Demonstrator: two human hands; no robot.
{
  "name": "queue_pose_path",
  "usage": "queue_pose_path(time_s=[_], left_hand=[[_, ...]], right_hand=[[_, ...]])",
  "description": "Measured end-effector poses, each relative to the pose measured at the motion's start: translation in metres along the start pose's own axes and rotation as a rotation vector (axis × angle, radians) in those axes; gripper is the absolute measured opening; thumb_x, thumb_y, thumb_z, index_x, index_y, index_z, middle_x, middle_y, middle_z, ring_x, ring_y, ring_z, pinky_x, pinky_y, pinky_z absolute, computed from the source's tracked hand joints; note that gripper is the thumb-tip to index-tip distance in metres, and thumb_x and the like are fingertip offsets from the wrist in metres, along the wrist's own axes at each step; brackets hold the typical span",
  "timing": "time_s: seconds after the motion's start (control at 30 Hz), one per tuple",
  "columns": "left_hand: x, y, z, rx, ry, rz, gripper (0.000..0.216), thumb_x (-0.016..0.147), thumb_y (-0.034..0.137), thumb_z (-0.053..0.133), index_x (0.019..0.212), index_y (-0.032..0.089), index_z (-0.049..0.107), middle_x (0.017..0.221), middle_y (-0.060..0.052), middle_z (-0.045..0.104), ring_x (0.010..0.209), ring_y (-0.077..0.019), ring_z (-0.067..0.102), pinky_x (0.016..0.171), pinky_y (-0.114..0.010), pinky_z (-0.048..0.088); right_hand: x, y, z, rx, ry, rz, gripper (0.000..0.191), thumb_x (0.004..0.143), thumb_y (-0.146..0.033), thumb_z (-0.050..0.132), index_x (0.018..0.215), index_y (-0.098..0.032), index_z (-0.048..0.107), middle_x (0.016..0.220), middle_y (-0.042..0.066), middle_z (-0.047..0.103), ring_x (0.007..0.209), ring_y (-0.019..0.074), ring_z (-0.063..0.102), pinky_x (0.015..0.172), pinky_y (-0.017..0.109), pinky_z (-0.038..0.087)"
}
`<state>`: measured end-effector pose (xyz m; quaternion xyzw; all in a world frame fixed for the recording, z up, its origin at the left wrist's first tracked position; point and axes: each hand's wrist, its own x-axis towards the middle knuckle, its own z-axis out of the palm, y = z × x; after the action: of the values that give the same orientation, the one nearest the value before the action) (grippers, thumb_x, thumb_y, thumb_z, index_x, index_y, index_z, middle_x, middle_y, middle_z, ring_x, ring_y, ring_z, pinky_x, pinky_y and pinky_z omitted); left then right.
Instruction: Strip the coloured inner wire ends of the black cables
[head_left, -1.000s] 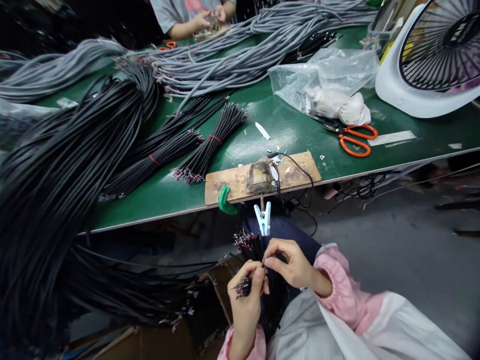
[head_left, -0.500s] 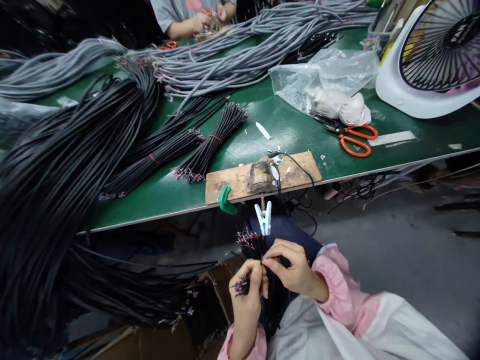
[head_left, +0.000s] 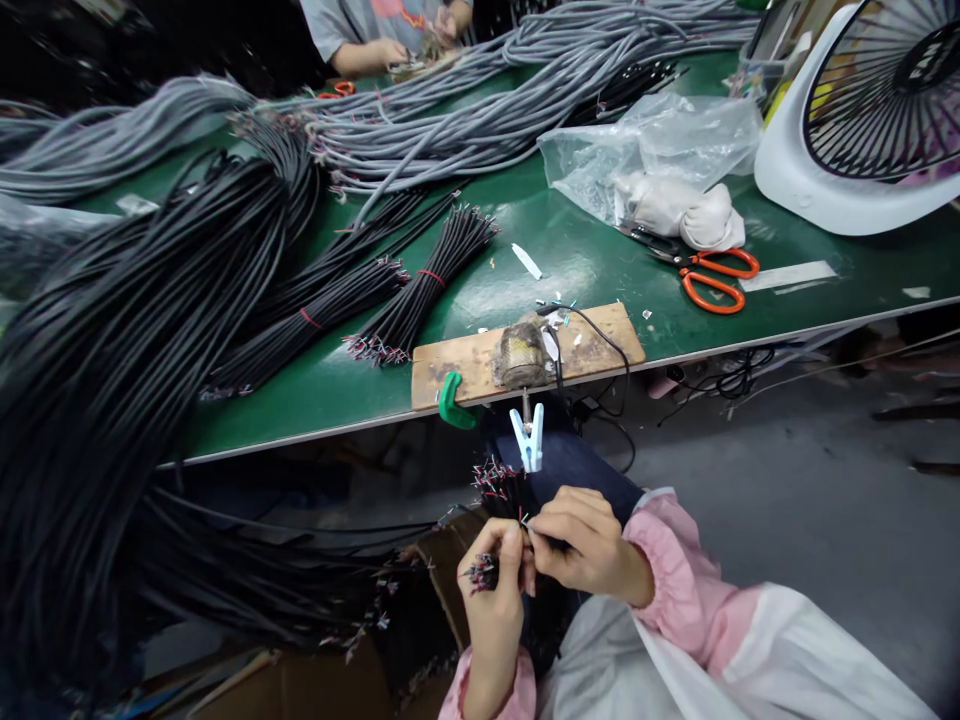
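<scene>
My left hand (head_left: 495,590) is closed round a small bunch of black cables (head_left: 481,572) with coloured stripped wire tips, held below the table edge. My right hand (head_left: 589,545) pinches the tip of one thin wire right beside the left thumb. More black cable ends (head_left: 496,480) stick up just above both hands. A white clothes peg (head_left: 528,438) hangs from a small motor-like tool (head_left: 519,355) fixed on a wooden board (head_left: 592,345) at the table edge.
The green table (head_left: 585,260) carries big bundles of black cables (head_left: 150,300) on the left, grey cables (head_left: 465,110) at the back, orange scissors (head_left: 709,278), a plastic bag (head_left: 660,150) and a white fan (head_left: 862,110). Another person's hands (head_left: 405,45) work at the far side.
My right hand has moved down and closer to my left hand, its fingers curling tighter on the wire tip. The left hand has stayed almost still.
</scene>
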<state>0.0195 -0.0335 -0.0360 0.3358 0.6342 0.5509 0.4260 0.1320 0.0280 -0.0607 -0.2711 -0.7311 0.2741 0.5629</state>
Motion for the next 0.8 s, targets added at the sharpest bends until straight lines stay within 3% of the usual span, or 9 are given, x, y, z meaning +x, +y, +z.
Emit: queue_pose_path(time_s=[0.1, 0.2, 0.27, 0.37, 0.5, 0.6, 0.8], left_hand=[[0.002, -0.002, 0.000, -0.023, 0.031, -0.006, 0.034, 0.096, 0.034, 0.063, 0.067, 0.018, 0.056, 0.052, 0.007, 0.045, 0.042, -0.0065, 0.039, 0.044, -0.018, 0.032], [0.002, 0.000, 0.002, -0.049, 0.019, -0.003, 0.030, 0.096, 0.033, 0.063, 0.070, 0.019, 0.059, 0.053, 0.007, 0.049, 0.044, -0.0069, 0.042, 0.046, -0.018, 0.034], [0.002, 0.004, 0.004, -0.041, -0.008, 0.010, 0.029, 0.095, 0.033, 0.065, 0.070, 0.018, 0.061, 0.053, 0.006, 0.051, 0.045, -0.0074, 0.045, 0.048, -0.018, 0.036], [0.001, 0.010, 0.006, -0.012, -0.042, 0.030, 0.027, 0.093, 0.034, 0.067, 0.072, 0.018, 0.065, 0.053, 0.006, 0.054, 0.047, -0.0077, 0.047, 0.049, -0.018, 0.036], [0.002, 0.009, 0.004, -0.048, -0.052, 0.039, 0.021, 0.091, 0.035, 0.070, 0.077, 0.019, 0.068, 0.054, 0.005, 0.058, 0.047, -0.0083, 0.050, 0.049, -0.018, 0.038], [0.002, 0.002, 0.001, -0.107, -0.061, 0.021, 0.018, 0.090, 0.034, 0.072, 0.080, 0.019, 0.068, 0.055, 0.004, 0.061, 0.048, -0.0093, 0.054, 0.051, -0.018, 0.042], [0.002, -0.007, -0.002, -0.161, -0.037, 0.036, 0.014, 0.090, 0.031, 0.072, 0.083, 0.020, 0.068, 0.057, 0.005, 0.061, 0.049, -0.0087, 0.056, 0.051, -0.017, 0.044]], right_hand=[[0.002, -0.003, 0.000, 0.111, 0.036, 0.083, 0.008, 0.089, -0.013, 0.065, 0.093, -0.020, 0.067, 0.074, 0.003, 0.069, 0.061, 0.0142, 0.061, 0.061, 0.027, 0.051], [0.007, -0.004, -0.001, 0.205, 0.066, 0.326, 0.013, 0.089, -0.023, 0.068, 0.101, -0.018, 0.070, 0.078, 0.004, 0.066, 0.062, 0.0141, 0.058, 0.061, 0.027, 0.051], [0.011, -0.004, -0.003, 0.284, 0.011, 0.445, 0.020, 0.090, -0.032, 0.068, 0.102, -0.017, 0.072, 0.081, 0.005, 0.067, 0.067, 0.0156, 0.060, 0.063, 0.028, 0.052], [0.014, -0.002, -0.005, 0.436, -0.078, 0.559, 0.024, 0.093, -0.038, 0.064, 0.088, -0.016, 0.073, 0.081, 0.007, 0.068, 0.071, 0.0167, 0.063, 0.065, 0.028, 0.052], [0.012, 0.002, -0.003, 0.620, -0.073, 0.690, 0.030, 0.089, -0.044, 0.071, 0.079, -0.015, 0.072, 0.078, 0.005, 0.065, 0.068, 0.0148, 0.062, 0.061, 0.026, 0.050], [0.009, 0.004, -0.001, 0.679, -0.036, 0.719, 0.029, 0.083, -0.043, 0.078, 0.074, -0.016, 0.072, 0.074, 0.003, 0.064, 0.065, 0.0136, 0.060, 0.059, 0.025, 0.048], [0.010, 0.001, -0.004, 0.559, -0.038, 0.581, 0.013, 0.086, -0.028, 0.075, 0.081, -0.016, 0.076, 0.074, 0.005, 0.067, 0.065, 0.0146, 0.059, 0.059, 0.026, 0.047]])
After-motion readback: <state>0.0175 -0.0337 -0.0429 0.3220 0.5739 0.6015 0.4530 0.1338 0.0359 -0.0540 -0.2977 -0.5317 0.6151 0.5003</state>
